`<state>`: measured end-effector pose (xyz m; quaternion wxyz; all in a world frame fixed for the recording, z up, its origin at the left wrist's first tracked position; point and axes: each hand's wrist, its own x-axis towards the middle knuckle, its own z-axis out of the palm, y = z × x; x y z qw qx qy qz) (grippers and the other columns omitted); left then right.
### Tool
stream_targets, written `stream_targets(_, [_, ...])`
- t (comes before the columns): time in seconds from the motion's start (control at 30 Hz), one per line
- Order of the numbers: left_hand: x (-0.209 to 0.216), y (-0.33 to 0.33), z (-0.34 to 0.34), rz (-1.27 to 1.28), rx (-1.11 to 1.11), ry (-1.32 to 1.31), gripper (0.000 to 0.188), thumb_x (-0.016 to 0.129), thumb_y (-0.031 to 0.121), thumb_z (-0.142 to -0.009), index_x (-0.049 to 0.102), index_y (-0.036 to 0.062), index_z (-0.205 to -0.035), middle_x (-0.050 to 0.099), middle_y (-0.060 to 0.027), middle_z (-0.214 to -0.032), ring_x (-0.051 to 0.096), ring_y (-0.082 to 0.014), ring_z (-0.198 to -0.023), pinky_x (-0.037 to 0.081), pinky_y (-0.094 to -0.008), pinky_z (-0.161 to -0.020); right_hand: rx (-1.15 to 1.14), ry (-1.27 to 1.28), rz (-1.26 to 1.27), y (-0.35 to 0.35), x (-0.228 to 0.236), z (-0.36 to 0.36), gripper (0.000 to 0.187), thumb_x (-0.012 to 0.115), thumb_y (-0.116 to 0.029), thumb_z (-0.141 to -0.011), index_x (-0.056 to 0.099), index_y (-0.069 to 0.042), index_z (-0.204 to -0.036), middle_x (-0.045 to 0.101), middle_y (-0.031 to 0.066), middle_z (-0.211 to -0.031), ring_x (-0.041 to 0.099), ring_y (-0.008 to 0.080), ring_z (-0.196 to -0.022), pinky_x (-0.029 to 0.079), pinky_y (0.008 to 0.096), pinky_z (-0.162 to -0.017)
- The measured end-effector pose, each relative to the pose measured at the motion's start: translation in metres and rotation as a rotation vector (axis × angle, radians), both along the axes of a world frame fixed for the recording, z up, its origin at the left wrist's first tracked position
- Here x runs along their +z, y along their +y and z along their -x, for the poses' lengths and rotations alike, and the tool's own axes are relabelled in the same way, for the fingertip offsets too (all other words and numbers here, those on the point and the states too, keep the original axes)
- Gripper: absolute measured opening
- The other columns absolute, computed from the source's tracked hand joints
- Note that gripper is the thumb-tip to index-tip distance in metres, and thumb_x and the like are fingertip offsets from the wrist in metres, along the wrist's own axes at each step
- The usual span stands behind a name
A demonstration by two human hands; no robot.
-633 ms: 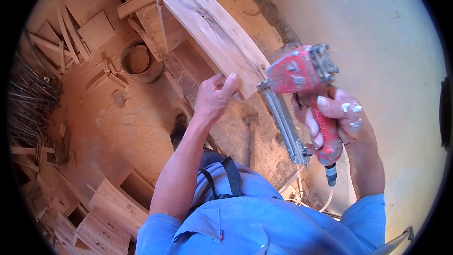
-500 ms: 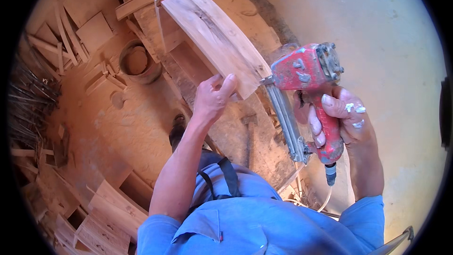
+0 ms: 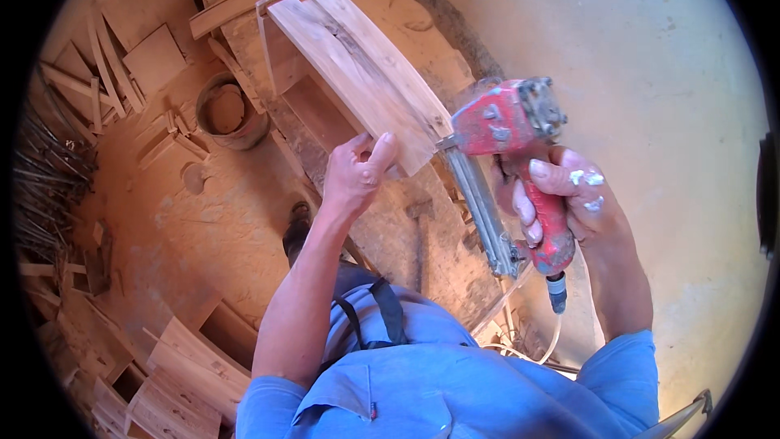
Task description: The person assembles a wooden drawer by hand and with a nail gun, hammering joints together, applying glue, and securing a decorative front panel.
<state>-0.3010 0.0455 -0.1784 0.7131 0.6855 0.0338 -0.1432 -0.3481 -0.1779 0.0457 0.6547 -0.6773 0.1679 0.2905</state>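
Note:
My left hand (image 3: 356,172) grips the near end of a pale wooden board assembly (image 3: 357,73) that slants up and away over a dusty workbench (image 3: 390,228). My right hand (image 3: 569,199) is wrapped around the handle of a red pneumatic nail gun (image 3: 508,126). The gun's nose presses against the near right corner of the boards, and its long metal magazine (image 3: 483,211) hangs down toward me. An air hose (image 3: 556,321) leaves the bottom of the handle.
A hammer (image 3: 420,232) lies on the workbench below the boards. On the floor to the left are a round bucket (image 3: 229,112), scattered wood offcuts (image 3: 106,73) and stacked wooden boxes (image 3: 179,374). A plastered wall (image 3: 650,73) fills the right side.
The nail gun has shifted slightly right along with the view. My left hand keeps its grip on the board end, and the boards stay in place.

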Motion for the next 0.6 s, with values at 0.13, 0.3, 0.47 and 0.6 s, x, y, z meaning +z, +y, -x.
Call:
stream_targets(0.13, [0.001, -0.001, 0.000, -0.019, -0.007, -0.016, 0.053, 0.062, 0.047, -0.094, 0.074, -0.0013, -0.112, 0.074, -0.0124, -0.084, 0.066, -0.0159, -0.079, 0.051, -0.0314, -0.076, -0.065, -0.050, 0.006, -0.003, 0.010, 0.005, 0.047, 0.069, -0.033, -0.097, 0.053, 0.004, -0.122, 0.067, 0.0121, -0.075, 0.065, 0.0191, -0.055, 0.056, 0.0323, -0.051])
stream_targets(0.3, [0.002, -0.002, 0.001, 0.008, -0.010, -0.004, 0.053, 0.061, 0.046, -0.094, 0.074, -0.0011, -0.113, 0.074, -0.0127, -0.085, 0.066, -0.0160, -0.080, 0.051, -0.0317, -0.076, -0.043, -0.050, 0.010, -0.010, 0.004, -0.001, 0.036, 0.063, -0.029, -0.101, 0.059, 0.004, -0.114, 0.067, 0.0130, -0.075, 0.065, 0.0195, -0.055, 0.056, 0.0328, -0.052])
stream_targets(0.47, [-0.001, -0.003, 0.001, 0.017, 0.000, 0.004, 0.054, 0.062, 0.047, -0.093, 0.074, -0.0035, -0.108, 0.074, -0.0123, -0.085, 0.065, -0.0151, -0.079, 0.051, -0.0315, -0.075, -0.044, -0.027, -0.023, -0.019, -0.004, -0.005, 0.036, 0.063, -0.029, -0.101, 0.059, 0.004, -0.115, 0.067, 0.0132, -0.076, 0.066, 0.0196, -0.054, 0.056, 0.0337, -0.050])
stream_targets(0.6, [0.000, -0.003, 0.001, 0.012, 0.010, -0.003, 0.055, 0.063, 0.047, -0.092, 0.074, -0.0049, -0.103, 0.073, -0.0120, -0.083, 0.064, -0.0149, -0.078, 0.051, -0.0310, -0.074, -0.057, -0.020, -0.010, -0.015, -0.001, -0.006, 0.037, 0.064, -0.028, -0.101, 0.059, 0.004, -0.119, 0.067, 0.0127, -0.075, 0.066, 0.0194, -0.054, 0.056, 0.0340, -0.050])
